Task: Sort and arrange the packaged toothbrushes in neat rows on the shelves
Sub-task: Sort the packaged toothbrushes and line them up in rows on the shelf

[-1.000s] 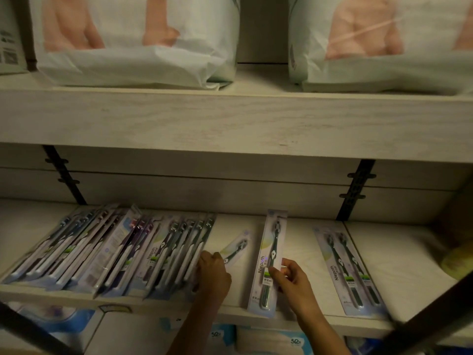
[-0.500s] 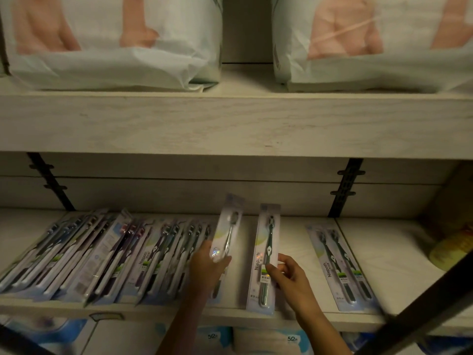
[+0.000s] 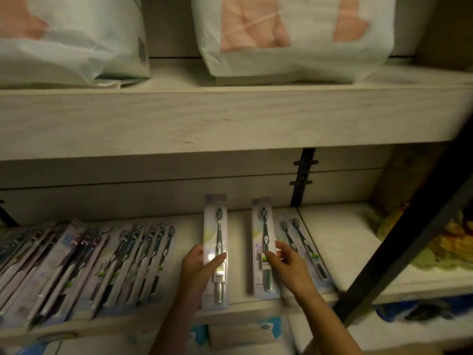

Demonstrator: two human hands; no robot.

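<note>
Centrally, on the pale wood-grain shelf (image 3: pixel 340 252), the left hand (image 3: pixel 198 272) grips a long clear-fronted pack holding 1 dark-handled toothbrush (image 3: pixel 215 242). The thumb is curled across the front of the pack at mid-length and the fingers are behind it. This pack points away from the person, its near end at the shelf's front edge and its far end showing against the back panel. Its small label is too blurred to read.

Just to the right, with bare shelf between them, the right hand (image 3: pixel 290 267) pinches a second single-brush pack (image 3: pixel 263 226) by its right edge, between thumb and fingertips. Purple lettering up its left side begins "Niep"; the rest is blurred. Touching that pack's right side lies a flat twin pack with 2 dark brushes (image 3: pixel 304 242), partly covered by the right hand.

To the left, a row of overlapping toothbrush packs (image 3: pixel 89 265) leans across the shelf, well apart from the left hand's pack. One shows lettering that is too smeared to read.

On the upper shelf (image 3: pixel 230 119) stand 2 large white plastic bags with peach prints (image 3: pixel 294 34). A black slotted bracket strip (image 3: pixel 304 175) runs down the back panel. Below, a pale packet marked "52" (image 3: pixel 266 327) sits on the lower level. A dark slanting bar (image 3: pixel 409 239) crosses the right side in front of a yellow-green bundle (image 3: pixel 455 242).
</note>
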